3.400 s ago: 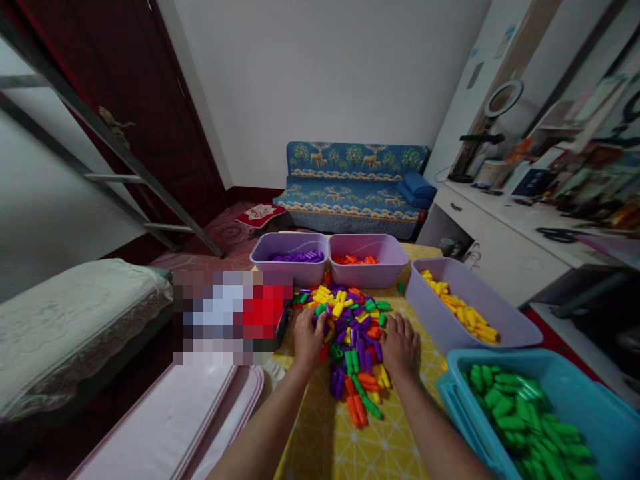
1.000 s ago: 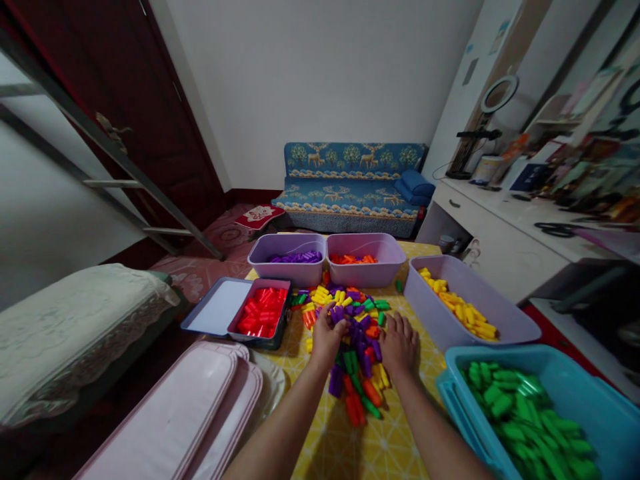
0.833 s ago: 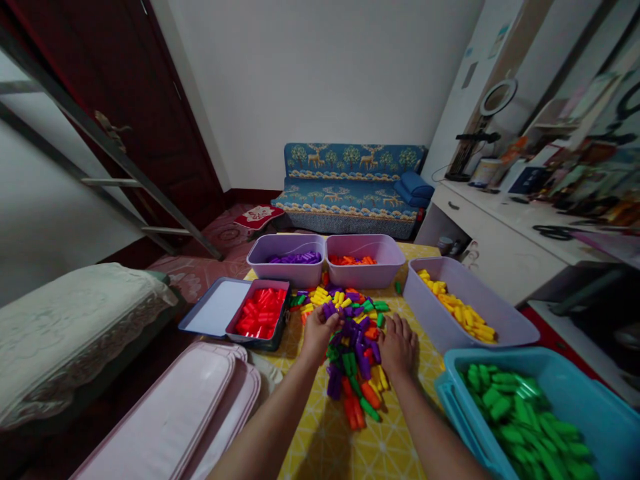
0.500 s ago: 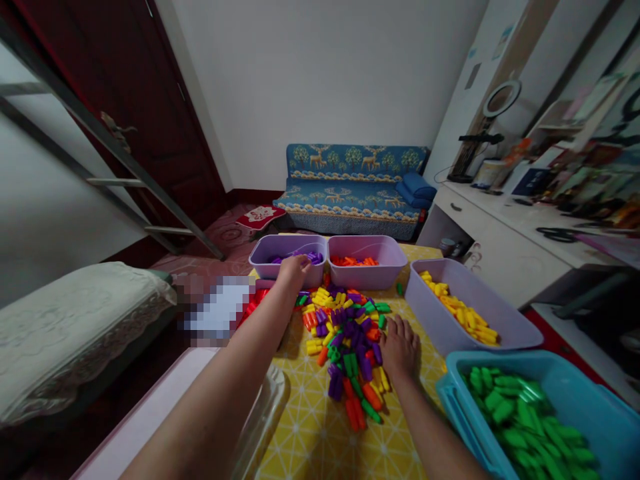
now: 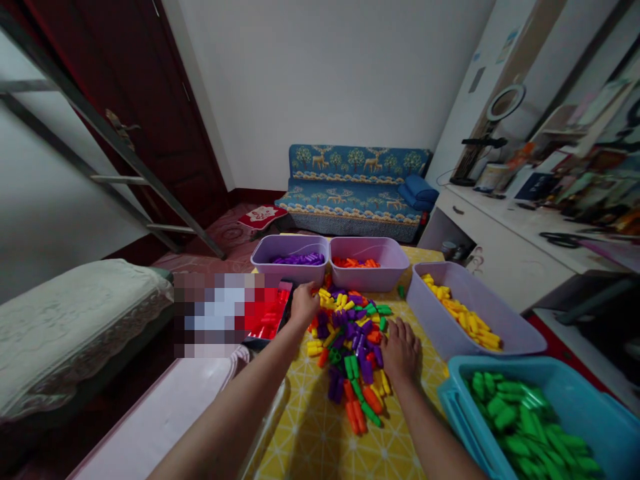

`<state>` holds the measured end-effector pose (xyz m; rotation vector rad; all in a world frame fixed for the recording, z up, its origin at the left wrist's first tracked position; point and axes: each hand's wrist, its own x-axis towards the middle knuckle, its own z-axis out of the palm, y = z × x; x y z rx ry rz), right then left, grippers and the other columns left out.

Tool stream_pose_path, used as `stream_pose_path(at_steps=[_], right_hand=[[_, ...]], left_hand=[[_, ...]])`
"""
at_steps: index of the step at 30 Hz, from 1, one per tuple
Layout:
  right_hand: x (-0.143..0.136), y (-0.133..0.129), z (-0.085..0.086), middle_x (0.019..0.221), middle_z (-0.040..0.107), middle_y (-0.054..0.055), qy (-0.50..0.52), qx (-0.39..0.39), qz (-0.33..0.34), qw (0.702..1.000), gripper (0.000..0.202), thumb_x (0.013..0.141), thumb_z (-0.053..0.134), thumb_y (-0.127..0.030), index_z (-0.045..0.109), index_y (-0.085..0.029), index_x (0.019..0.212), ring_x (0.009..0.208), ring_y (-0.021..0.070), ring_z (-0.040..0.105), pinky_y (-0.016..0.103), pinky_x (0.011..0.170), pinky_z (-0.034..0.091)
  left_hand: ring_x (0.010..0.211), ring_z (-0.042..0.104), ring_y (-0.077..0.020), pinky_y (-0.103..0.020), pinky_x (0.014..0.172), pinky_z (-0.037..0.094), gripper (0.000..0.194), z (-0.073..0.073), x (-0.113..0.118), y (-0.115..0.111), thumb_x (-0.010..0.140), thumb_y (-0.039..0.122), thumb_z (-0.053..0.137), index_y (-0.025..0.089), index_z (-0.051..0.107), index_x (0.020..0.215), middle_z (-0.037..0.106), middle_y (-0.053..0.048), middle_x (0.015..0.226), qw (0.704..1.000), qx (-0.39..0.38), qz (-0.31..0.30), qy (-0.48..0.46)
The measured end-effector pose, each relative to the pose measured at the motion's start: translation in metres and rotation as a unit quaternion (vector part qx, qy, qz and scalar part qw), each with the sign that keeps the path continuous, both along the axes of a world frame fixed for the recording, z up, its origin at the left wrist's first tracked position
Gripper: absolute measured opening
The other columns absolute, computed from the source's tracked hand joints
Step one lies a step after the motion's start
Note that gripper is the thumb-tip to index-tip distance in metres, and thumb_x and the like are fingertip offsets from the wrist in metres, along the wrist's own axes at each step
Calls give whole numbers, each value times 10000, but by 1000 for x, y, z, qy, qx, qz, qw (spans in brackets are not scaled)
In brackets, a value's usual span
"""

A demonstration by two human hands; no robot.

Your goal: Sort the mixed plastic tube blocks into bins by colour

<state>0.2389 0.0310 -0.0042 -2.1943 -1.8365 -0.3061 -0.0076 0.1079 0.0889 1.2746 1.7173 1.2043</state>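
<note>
A mixed pile of small plastic pieces point(image 5: 357, 333) in purple, yellow, green and orange lies on the yellow patterned table. At its upper left edge is my left hand point(image 5: 304, 304), fingers bent down and their tips mostly out of sight. Whether it holds a piece I cannot make out. My right hand point(image 5: 401, 341) rests palm down along the pile's right side, fingers loosely spread and nothing held. Behind the pile, one lilac bin point(image 5: 290, 270) contains purple pieces and another lilac bin point(image 5: 369, 278) contains orange ones.
On the right stand a lilac bin point(image 5: 433, 325) of yellow pieces and a blue bin point(image 5: 453, 400) of green ones. Red pieces point(image 5: 273, 310) fill a dark-edged container on the left. A pale pink surface point(image 5: 165, 413) lies lower left. A sofa point(image 5: 350, 193) is at the wall.
My left hand has come back from over the bin of purple pieces, down to the pile's left edge. My right hand stays in place.
</note>
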Motion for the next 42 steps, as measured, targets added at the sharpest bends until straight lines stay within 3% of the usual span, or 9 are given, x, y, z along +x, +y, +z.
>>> stream_pose_path(at_steps=[4,10,13,19,23,27,33,39,42], right_hand=[[1,0,-2,1475,464,133,-6,-3,-1,1000,434,936,413,-270,529,-163,1340,1363,283,365,445,1064,296],[-1,-1,3,1472,475,123,-1,-12,-4,1000,424,939,407,-269,546,-162,1325,1374,283,357,442,1074,288],[-2,0,5,1477,469,127,8,-17,-11,1000,428,935,410,-262,544,-156,1328,1377,283,355,447,1076,288],[-1,1,2,1466,478,136,11,-1,-2,1000,422,927,416,-269,560,-155,1306,1360,284,367,449,1071,295],[1,3,-2,1461,483,133,14,6,3,1000,422,927,413,-272,557,-149,1304,1352,287,374,445,1068,298],[3,4,-7,1468,473,130,15,8,2,1000,420,925,416,-268,549,-162,1310,1360,286,366,444,1065,296],[4,3,-7,1471,470,122,7,4,6,1000,424,920,426,-262,536,-166,1318,1362,292,359,457,1066,293],[2,2,-4,1464,477,130,14,7,5,1000,414,916,423,-246,550,-154,1300,1357,293,369,454,1064,297],[2,2,-3,1456,485,130,20,6,4,1000,411,920,424,-255,551,-159,1299,1358,292,367,454,1066,292]], left_hand=[[1332,452,-285,-382,1142,303,485,-20,6,-2,683,5,569,138,658,1141,579,-164,1343,990,-20,-21,141],[1232,520,-330,-410,1075,359,475,-34,6,8,760,21,495,5,570,1229,559,-277,1289,953,-103,-40,281],[1274,480,-313,-391,1083,347,496,-35,11,2,815,63,456,52,527,1305,520,-240,1356,937,-120,-44,325],[1254,477,-337,-425,968,448,469,-33,21,-21,853,185,488,163,535,1319,535,-184,1332,920,-156,-40,358],[1256,493,-346,-443,993,432,495,-37,21,-29,782,157,604,162,583,1276,542,-195,1334,959,-139,-10,248],[1171,592,-281,-370,1013,426,466,-41,18,-29,789,121,598,99,610,1254,624,-195,1253,989,-104,14,109],[993,691,-211,-306,886,518,424,-32,34,-37,810,182,609,113,645,1226,741,-93,1078,997,-78,-30,6],[1069,672,-238,-393,986,502,335,-23,49,-64,807,224,593,148,717,1109,743,-85,1104,976,24,-195,-99],[1116,640,-223,-424,1044,466,324,-34,39,-82,832,166,496,198,729,1054,733,-71,1105,978,147,-145,-23]])
